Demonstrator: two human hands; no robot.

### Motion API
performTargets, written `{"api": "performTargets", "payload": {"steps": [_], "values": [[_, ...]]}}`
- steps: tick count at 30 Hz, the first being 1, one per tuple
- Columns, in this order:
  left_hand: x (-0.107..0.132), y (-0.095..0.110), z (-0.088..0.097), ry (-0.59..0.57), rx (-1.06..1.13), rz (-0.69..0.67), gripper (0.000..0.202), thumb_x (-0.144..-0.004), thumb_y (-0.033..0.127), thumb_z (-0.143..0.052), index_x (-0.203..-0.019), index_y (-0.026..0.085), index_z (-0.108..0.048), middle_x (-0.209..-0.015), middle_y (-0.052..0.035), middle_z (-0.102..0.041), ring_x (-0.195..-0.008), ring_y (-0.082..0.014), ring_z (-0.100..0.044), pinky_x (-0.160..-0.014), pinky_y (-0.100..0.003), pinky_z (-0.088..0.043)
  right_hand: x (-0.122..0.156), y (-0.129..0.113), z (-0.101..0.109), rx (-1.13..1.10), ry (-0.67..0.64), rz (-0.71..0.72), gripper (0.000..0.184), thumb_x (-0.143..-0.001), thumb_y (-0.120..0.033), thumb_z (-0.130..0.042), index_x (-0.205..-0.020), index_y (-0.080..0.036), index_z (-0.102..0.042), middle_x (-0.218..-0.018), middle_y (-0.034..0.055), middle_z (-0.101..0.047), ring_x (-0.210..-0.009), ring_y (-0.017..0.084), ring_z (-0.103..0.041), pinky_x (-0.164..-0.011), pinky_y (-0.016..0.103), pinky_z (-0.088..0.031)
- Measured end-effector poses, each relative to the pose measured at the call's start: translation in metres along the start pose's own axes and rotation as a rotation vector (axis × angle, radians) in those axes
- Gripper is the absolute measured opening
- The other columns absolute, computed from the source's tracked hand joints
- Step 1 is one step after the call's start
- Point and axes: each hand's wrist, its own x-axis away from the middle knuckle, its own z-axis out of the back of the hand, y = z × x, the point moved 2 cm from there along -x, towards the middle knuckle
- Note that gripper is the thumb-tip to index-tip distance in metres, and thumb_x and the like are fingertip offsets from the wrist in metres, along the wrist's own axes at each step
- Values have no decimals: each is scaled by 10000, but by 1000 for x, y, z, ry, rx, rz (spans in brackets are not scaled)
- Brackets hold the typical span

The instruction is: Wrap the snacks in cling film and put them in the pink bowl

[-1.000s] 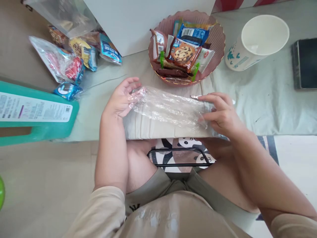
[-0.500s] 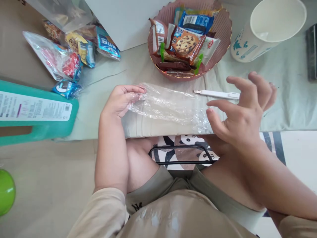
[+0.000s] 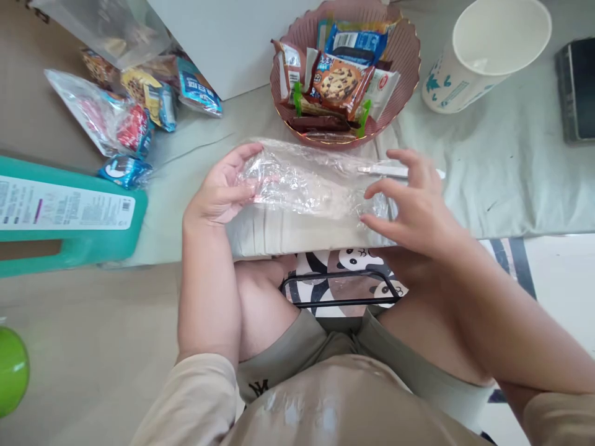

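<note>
A crumpled clear plastic bag (image 3: 307,183) lies on the pale green cloth (image 3: 488,186) at the table's front edge. My left hand (image 3: 218,189) pinches its left end between thumb and fingers. My right hand (image 3: 411,207) rests on its right end with fingers bent and spread apart. Behind the bag, a white knife-like tool (image 3: 388,169) lies partly hidden by my right fingers. Just beyond stands a pink scalloped bowl (image 3: 404,68) filled with several wrapped snacks (image 3: 341,80).
A white paper cup (image 3: 483,52) stands at the back right, a dark flat device (image 3: 576,87) at the right edge. Loose snack packets (image 3: 139,118) lie at the back left by a white box (image 3: 232,37). A teal container (image 3: 69,214) sits left, a green ball (image 3: 12,368) lower left.
My right hand, lifted off and open half a second ago, has come back down onto the bag's right end. My left hand has raised its end slightly, bunching the plastic.
</note>
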Motion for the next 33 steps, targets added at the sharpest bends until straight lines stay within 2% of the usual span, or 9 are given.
{"api": "performTargets", "payload": {"steps": [4,6,10,12,14,19,23,27,33], "values": [[4,-3,-3,-124,66,-45,752,-530,342,-969,-1242,302,-731,-1548,-68,-553,-1215,-379,-695,-823,-378,-649,-11,-1,12,-425,178,-58,166,-873,-390,-723,-945,-262,-646,-1207,99,-691,-1225,322,-660,-1130,587,-472],[4,-4,-10,-199,116,-94,731,-533,368,-962,-1225,284,-742,-1517,-70,-585,-1207,-338,-679,-806,-364,-661,-18,-4,3,-687,133,-116,217,-863,-399,-733,-998,-269,-624,-1139,76,-722,-1167,279,-689,-1135,545,-492],[4,-5,-29,-388,77,0,716,-581,375,-941,-1243,217,-717,-1506,-137,-578,-1083,-342,-741,-746,-377,-652,-28,-14,-26,-992,-316,-223,494,-720,-419,-843,-1133,-258,-624,-1230,80,-719,-1160,246,-687,-1047,432,-561],[5,-3,-32,-387,10,74,747,-554,337,-950,-1242,188,-700,-1462,-176,-598,-1048,-381,-764,-719,-380,-632,-28,-21,-34,-959,-648,-211,400,-726,-405,-821,-1051,-227,-671,-1019,48,-752,-912,204,-705,-807,356,-592],[6,1,-31,-301,-16,105,809,-518,298,-953,-1272,221,-673,-1433,-160,-620,-1069,-389,-763,-672,-349,-605,-26,-25,-35,-851,-822,-176,207,-778,-364,-747,-893,-199,-696,-759,-3,-703,-667,139,-617,-615,284,-501],[4,9,-37,-88,227,29,772,-638,587,-839,-1334,396,-567,-1488,22,-617,-977,-251,-762,-464,-216,-405,-27,-27,-28,-714,-407,-172,126,-810,-316,-666,-785,-193,-671,-592,-36,-597,-546,102,-499,-548,266,-390],[3,0,-67,-71,283,37,774,-694,824,-668,-1217,254,-656,-1404,-77,-694,-1202,-299,-711,-495,-227,-434,-26,-26,-28,-702,-189,-209,114,-841,-302,-637,-827,-195,-673,-688,4,-692,-588,124,-563,-584,288,-433],[2,-16,-101,-176,138,124,638,-642,521,-900,-1138,183,-685,-1163,-125,-789,-1010,-255,-770,-687,-276,-569,-26,-23,-28,-586,-125,-221,93,-840,-286,-647,-827,-196,-669,-664,3,-698,-560,121,-547,-568,290,-409],[-5,-24,-104,-80,-131,153,137,-838,232,-724,-960,184,-683,-613,5,-687,-511,-137,-655,-484,-242,-469,-26,-11,-40,-737,-252,-360,295,-909,-269,-531,-1167,-210,-662,-668,-16,-726,-491,151,-646,-521,296,-494]]}}
